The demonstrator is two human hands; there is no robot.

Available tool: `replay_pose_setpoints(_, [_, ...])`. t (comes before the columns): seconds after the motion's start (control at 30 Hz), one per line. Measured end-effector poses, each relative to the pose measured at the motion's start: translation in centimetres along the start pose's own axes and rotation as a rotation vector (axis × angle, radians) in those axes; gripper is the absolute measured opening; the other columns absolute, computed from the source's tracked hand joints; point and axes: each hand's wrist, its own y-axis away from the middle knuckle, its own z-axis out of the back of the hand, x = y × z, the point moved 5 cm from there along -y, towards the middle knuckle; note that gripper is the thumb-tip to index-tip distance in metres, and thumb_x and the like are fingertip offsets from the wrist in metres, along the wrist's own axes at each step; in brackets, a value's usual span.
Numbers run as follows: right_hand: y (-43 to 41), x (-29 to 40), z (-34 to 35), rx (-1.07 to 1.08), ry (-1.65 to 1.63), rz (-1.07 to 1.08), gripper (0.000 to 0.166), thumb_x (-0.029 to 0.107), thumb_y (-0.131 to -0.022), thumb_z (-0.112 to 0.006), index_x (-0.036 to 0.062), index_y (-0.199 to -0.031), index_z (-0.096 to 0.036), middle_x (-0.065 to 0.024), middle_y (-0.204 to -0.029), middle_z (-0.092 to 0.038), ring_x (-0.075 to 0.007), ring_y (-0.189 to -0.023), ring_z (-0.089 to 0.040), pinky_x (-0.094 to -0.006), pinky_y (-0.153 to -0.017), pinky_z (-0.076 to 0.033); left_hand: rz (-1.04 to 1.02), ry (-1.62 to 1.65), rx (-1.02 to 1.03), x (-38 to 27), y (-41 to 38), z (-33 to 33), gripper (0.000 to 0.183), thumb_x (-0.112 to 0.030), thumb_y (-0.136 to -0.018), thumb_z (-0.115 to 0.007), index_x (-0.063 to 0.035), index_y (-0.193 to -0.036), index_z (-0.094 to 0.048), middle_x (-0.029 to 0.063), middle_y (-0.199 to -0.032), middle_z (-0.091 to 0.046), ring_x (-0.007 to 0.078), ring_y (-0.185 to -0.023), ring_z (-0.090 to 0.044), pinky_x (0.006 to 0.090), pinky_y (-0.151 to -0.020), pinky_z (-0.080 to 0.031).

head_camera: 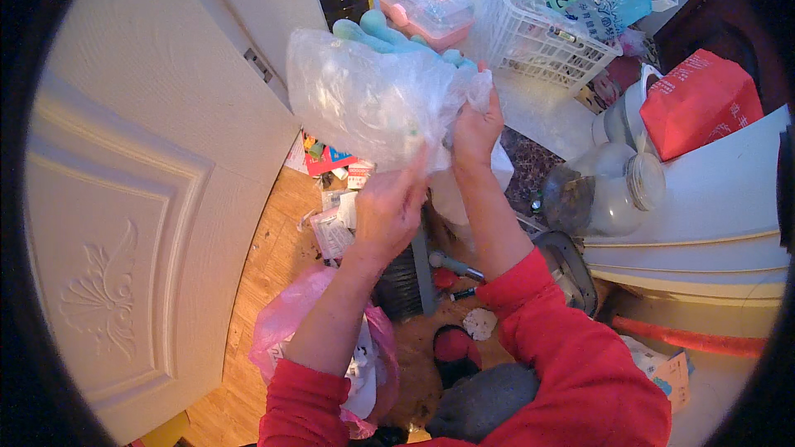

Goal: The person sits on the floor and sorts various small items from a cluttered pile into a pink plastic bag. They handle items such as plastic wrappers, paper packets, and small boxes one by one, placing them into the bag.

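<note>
A clear, crinkled plastic bag (pixel 360 93) hangs in front of me, bulging to the left. Bunched film at its right side is gripped by my right hand (pixel 477 133), with the thumb pointing up. My left hand (pixel 391 208) is at the bag's lower edge, its fingers blurred and overlapping the film; whether they pinch it is hidden. Pale teal rubber gloves (pixel 372 31) show along the bag's top edge; whether they lie inside or behind it is unclear. Below my left forearm, a pink plastic bag (pixel 289 307) stands open with white scraps inside.
A panelled door (pixel 124 198) stands at left. Beyond the bag are a pink clear-lidded case (pixel 428 6) and a white plastic basket (pixel 553 56). At right are a glass jar (pixel 602 189) and a red paper bag (pixel 699 105). A broom head (pixel 404 282) and litter cover the floor.
</note>
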Motion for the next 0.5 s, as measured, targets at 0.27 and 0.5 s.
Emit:
replay_pose_setpoints(0.27, [2.5,-1.5,1.2,0.115,-0.116,-0.274,0.036,0.01,-0.083,-0.057,0.0008,-0.118,-0.056,-0.0081,-0.109,-0.06,-0.0165,-0.101,-0.055,-0.0298,-0.087,-0.043,0.103,0.1,0.159,1.3,0.7,-3.3,0.048,-0.015,-0.087,-0.055,-0.014,-0.134,-0.043,0.0173,-0.094,-0.06,0.0358,-0.085,-0.057,0.041,-0.076,-0.046])
replay_pose_setpoints(0.5, [4.1,0.6,3.3,0.509,0.004,-0.561,0.032,0.023,-0.08,-0.066,0.0024,-0.104,-0.062,-0.0025,-0.098,-0.062,-0.0115,-0.093,-0.055,-0.0278,-0.083,-0.043,-0.039,0.018,0.249,1.0,0.6,-3.6,0.054,-0.016,-0.083,-0.06,-0.0172,-0.134,-0.044,0.0184,-0.108,-0.059,0.035,-0.1,-0.055,0.0428,-0.087,-0.042])
